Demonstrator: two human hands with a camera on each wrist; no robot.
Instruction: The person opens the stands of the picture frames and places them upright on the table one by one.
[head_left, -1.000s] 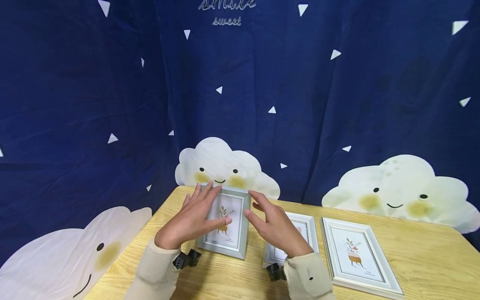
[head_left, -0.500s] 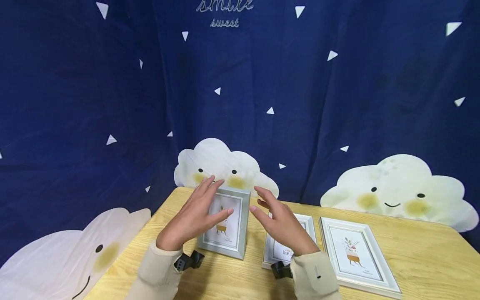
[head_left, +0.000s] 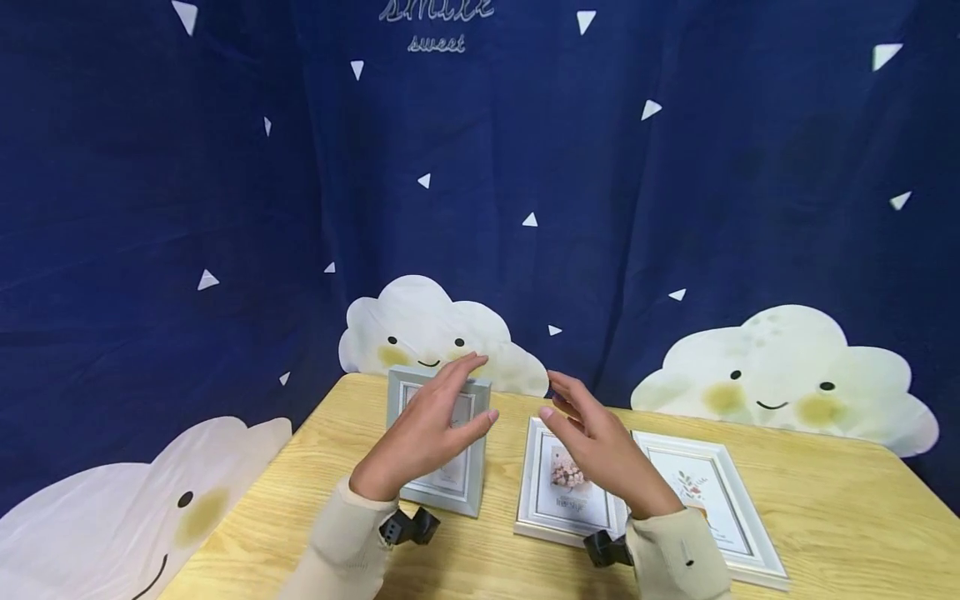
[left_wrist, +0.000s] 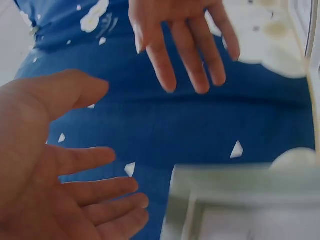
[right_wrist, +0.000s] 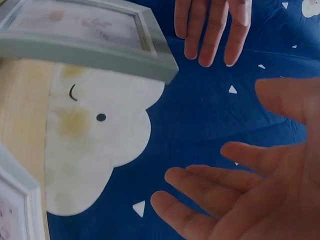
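Observation:
A grey-green picture frame [head_left: 474, 467] stands upright on the wooden table, partly covered in the head view by my left hand [head_left: 427, 429]. That hand hovers in front of it, fingers extended and holding nothing. Over a white picture frame [head_left: 528, 483] with a pink flower print floats my right hand [head_left: 603, 446], its fingers loosely bent and nothing in them. The left wrist view has the grey-green frame's corner [left_wrist: 220, 180] beside my left palm [left_wrist: 30, 165]. In the right wrist view, my right palm [right_wrist: 270, 200] is apart from both frames.
A larger white picture frame [head_left: 738, 508] with a plant print lies flat to the right, partly behind my right forearm. The wooden table [head_left: 847, 500] extends beyond it. A dark blue curtain [head_left: 480, 167] with clouds hangs behind the table's back edge.
Both hands have moved to the right, away from the grey-green frame's sides, and the right hand is now above the flower-print frame. The grey-green frame remains standing.

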